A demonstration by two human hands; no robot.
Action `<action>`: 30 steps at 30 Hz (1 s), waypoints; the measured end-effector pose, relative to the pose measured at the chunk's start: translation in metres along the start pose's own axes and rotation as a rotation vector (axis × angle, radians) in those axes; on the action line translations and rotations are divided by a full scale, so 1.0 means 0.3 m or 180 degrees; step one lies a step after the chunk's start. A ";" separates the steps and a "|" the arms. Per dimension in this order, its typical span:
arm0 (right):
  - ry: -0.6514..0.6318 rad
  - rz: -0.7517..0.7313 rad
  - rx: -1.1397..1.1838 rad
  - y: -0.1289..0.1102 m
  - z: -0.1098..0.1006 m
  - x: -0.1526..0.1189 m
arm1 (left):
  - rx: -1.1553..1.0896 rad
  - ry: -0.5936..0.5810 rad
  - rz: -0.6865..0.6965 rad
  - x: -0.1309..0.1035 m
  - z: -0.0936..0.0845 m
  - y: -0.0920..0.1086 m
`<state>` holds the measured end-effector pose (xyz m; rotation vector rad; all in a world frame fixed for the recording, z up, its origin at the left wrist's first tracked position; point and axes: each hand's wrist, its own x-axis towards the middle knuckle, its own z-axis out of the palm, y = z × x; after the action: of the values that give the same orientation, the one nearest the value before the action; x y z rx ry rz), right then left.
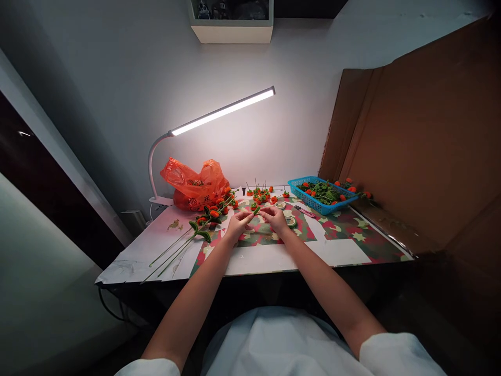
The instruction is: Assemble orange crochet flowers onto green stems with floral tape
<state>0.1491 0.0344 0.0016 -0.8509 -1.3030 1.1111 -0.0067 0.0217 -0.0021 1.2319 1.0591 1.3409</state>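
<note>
From where I'm standing, left hand (238,224) has the green bit (257,210) pinched, slanting away rightward; right hand (276,218) just beside it, can't tell if gripping.

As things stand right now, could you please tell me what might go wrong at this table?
The long green stems reach about to the front edge of the table, so the left forearm might brush them off. The green tape roll lies close beside the right hand, which could knock it. The small green piece seems pinched at the left hand, so it may slip.
</note>
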 end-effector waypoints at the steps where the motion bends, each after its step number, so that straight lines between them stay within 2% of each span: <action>1: 0.0009 -0.0014 0.0014 0.003 0.001 0.001 | 0.0028 -0.0041 -0.0001 -0.004 0.002 0.002; 4: -0.0016 -0.0083 -0.0039 0.012 0.004 0.004 | 0.0102 -0.0193 -0.0063 -0.014 0.007 0.008; 7: -0.0036 -0.0128 -0.0148 0.018 0.004 0.006 | 0.0155 -0.0195 -0.0041 -0.014 0.005 0.008; 19: -0.0057 -0.0146 -0.0226 0.027 0.000 0.008 | -0.0457 0.0422 0.0025 0.016 -0.004 0.006; 25: 0.0010 -0.0220 -0.0239 0.005 0.001 -0.001 | -0.0596 0.0094 -0.0221 0.012 0.000 0.009; 30: 0.0017 -0.0288 -0.0229 0.005 -0.003 0.001 | -0.0398 -0.0500 -0.0366 0.009 -0.007 -0.007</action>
<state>0.1497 0.0353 0.0001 -0.8390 -1.3704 0.9953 -0.0087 0.0247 -0.0042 1.1463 0.9078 1.1844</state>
